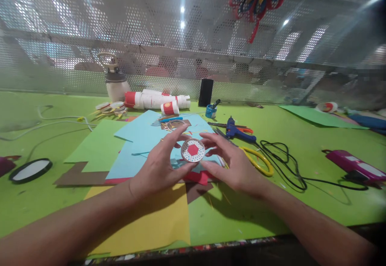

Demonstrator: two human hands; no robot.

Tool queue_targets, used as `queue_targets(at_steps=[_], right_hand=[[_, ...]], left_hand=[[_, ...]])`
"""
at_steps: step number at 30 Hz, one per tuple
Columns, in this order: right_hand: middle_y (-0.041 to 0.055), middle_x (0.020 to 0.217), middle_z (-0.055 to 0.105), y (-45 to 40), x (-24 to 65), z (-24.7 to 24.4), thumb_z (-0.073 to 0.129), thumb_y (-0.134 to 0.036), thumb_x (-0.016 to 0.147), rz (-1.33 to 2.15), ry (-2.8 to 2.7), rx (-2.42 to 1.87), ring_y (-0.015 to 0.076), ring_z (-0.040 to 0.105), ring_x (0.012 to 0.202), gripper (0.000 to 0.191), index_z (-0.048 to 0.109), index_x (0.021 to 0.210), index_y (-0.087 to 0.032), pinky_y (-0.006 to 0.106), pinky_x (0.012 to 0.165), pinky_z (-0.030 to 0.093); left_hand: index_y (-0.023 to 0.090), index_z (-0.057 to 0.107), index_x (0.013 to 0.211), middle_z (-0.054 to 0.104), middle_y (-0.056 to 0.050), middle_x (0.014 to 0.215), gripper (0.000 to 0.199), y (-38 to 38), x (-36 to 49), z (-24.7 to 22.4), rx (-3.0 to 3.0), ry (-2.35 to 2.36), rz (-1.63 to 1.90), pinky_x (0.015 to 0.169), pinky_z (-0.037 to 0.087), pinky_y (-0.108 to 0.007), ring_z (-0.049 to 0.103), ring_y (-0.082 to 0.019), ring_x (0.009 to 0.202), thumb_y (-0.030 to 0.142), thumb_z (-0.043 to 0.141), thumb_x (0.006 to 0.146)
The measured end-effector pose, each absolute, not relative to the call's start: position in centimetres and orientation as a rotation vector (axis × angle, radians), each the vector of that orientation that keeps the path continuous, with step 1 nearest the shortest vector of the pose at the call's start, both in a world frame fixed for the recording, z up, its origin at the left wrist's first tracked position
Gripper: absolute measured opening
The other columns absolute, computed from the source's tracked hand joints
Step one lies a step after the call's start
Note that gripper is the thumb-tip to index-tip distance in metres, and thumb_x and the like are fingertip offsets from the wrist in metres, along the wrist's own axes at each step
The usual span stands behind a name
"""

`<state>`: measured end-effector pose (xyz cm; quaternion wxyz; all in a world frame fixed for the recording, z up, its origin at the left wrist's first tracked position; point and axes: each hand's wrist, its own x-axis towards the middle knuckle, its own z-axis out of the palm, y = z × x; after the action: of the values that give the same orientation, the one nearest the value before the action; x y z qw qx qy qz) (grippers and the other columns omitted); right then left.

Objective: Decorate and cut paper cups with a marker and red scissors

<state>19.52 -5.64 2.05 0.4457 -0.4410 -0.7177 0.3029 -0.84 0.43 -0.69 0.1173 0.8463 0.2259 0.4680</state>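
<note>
A small round paper disc (192, 150) with a red hexagon in its middle and dotted white segments around it is held upright above the table. My left hand (161, 157) grips its left side, thumb below and fingers above. At its right edge, my right hand (232, 161) curls its thumb and fingers around the rim. Under the hands lie light blue paper (137, 131), a red paper strip (197, 177) and yellow paper (144, 221). Yellow-handled scissors (267, 171) rest beside my right hand, partly hidden by it.
Behind the scissors lies a blue glue gun (238, 131), its black cord (297, 173) looping right to a purple power strip (356, 163). Paper cups (169, 107), a blue jar (210, 111) and a dark upright phone-like slab (206, 92) stand at the back. A black-rimmed oval (31, 170) lies left.
</note>
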Motion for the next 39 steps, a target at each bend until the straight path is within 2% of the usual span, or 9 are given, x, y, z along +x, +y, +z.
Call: queue_targets(at_steps=[6, 10, 13, 16, 18, 24, 30, 34, 39], right_hand=[[0.0101, 0.132, 0.055, -5.7, 19.4, 1.6, 0.069, -0.03, 0.084, 0.653, -1.862, -1.124, 0.0255, 0.056, 0.115, 0.06, 0.045, 0.139, -0.027, 0.045, 0.096, 0.049], [0.01, 0.119, 0.063, -5.3, 19.5, 1.6, 0.063, -0.038, 0.089, 0.826, -1.676, -1.152, 0.0236, 0.061, 0.108, 0.051, 0.05, 0.135, -0.023, 0.042, 0.092, 0.051], [0.0081, 0.105, 0.07, -5.1, 19.5, 2.0, 0.057, -0.044, 0.091, 0.884, -1.612, -1.176, 0.0219, 0.065, 0.095, 0.038, 0.062, 0.122, -0.021, 0.038, 0.083, 0.054], [0.0049, 0.09, 0.072, -5.0, 19.6, 2.6, 0.061, -0.046, 0.088, 0.913, -1.587, -1.211, 0.0197, 0.064, 0.082, 0.03, 0.073, 0.097, -0.021, 0.034, 0.073, 0.052], [0.0029, 0.081, 0.07, -5.1, 19.5, 2.8, 0.065, -0.047, 0.085, 0.931, -1.569, -1.231, 0.0178, 0.062, 0.074, 0.028, 0.074, 0.088, -0.02, 0.031, 0.068, 0.051], [-0.0015, 0.065, 0.061, -5.0, 19.2, 2.6, 0.068, -0.048, 0.082, 1.009, -1.494, -1.265, 0.0121, 0.05, 0.058, 0.029, 0.072, 0.08, -0.019, 0.026, 0.053, 0.042], [-0.0026, 0.063, 0.06, -5.0, 19.1, 2.5, 0.069, -0.044, 0.082, 1.038, -1.437, -1.255, 0.0113, 0.05, 0.058, 0.025, 0.07, 0.078, -0.019, 0.026, 0.056, 0.044], [-0.0001, 0.073, 0.066, -4.9, 19.3, 2.3, 0.069, -0.042, 0.081, 1.019, -1.408, -1.247, 0.0128, 0.055, 0.064, 0.023, 0.072, 0.084, -0.019, 0.027, 0.062, 0.047], [0.0012, 0.081, 0.07, -4.8, 19.5, 2.0, 0.071, -0.042, 0.08, 1.046, -1.38, -1.23, 0.0141, 0.059, 0.07, 0.023, 0.072, 0.088, -0.02, 0.028, 0.065, 0.049]], left_hand=[[0.026, 0.028, 0.148, 0.061, -0.013, 0.126, 0.078, 0.3, -0.8, -0.7, 2.503, 0.643, 1.401, 0.094, 0.053, -0.045, 0.062, -0.027, 0.113, 0.026, 0.069, 0.082], [0.026, 0.029, 0.148, 0.059, -0.013, 0.129, 0.077, 0.3, -0.8, -0.9, 2.506, 0.592, 1.442, 0.094, 0.053, -0.042, 0.06, -0.025, 0.115, 0.022, 0.069, 0.083], [0.026, 0.029, 0.148, 0.061, -0.012, 0.128, 0.076, 0.3, -0.8, -0.9, 2.512, 0.578, 1.431, 0.097, 0.051, -0.042, 0.06, -0.024, 0.115, 0.021, 0.069, 0.084], [0.026, 0.028, 0.148, 0.062, -0.011, 0.127, 0.077, 0.2, -0.8, -0.9, 2.531, 0.593, 1.407, 0.098, 0.051, -0.041, 0.059, -0.024, 0.116, 0.022, 0.069, 0.084], [0.027, 0.028, 0.149, 0.062, -0.011, 0.128, 0.076, 0.1, -0.8, -1.0, 2.55, 0.592, 1.403, 0.099, 0.05, -0.043, 0.059, -0.025, 0.118, 0.022, 0.069, 0.084], [0.028, 0.028, 0.148, 0.06, -0.012, 0.13, 0.075, 0.1, -0.7, -1.1, 2.564, 0.616, 1.373, 0.099, 0.05, -0.045, 0.058, -0.026, 0.118, 0.025, 0.068, 0.085], [0.029, 0.026, 0.148, 0.051, -0.013, 0.14, 0.077, 0.1, -0.9, -1.3, 2.552, 0.697, 1.269, 0.102, 0.047, -0.049, 0.051, -0.029, 0.126, 0.03, 0.069, 0.084], [0.028, 0.025, 0.148, 0.048, -0.014, 0.14, 0.08, 0.4, -0.8, -1.7, 2.503, 0.786, 1.193, 0.102, 0.047, -0.052, 0.049, -0.031, 0.127, 0.036, 0.071, 0.082], [0.027, 0.031, 0.145, 0.044, -0.015, 0.143, 0.075, 0.5, -0.6, -1.9, 2.458, 0.86, 1.13, 0.103, 0.046, -0.055, 0.046, -0.032, 0.13, 0.033, 0.071, 0.082]])
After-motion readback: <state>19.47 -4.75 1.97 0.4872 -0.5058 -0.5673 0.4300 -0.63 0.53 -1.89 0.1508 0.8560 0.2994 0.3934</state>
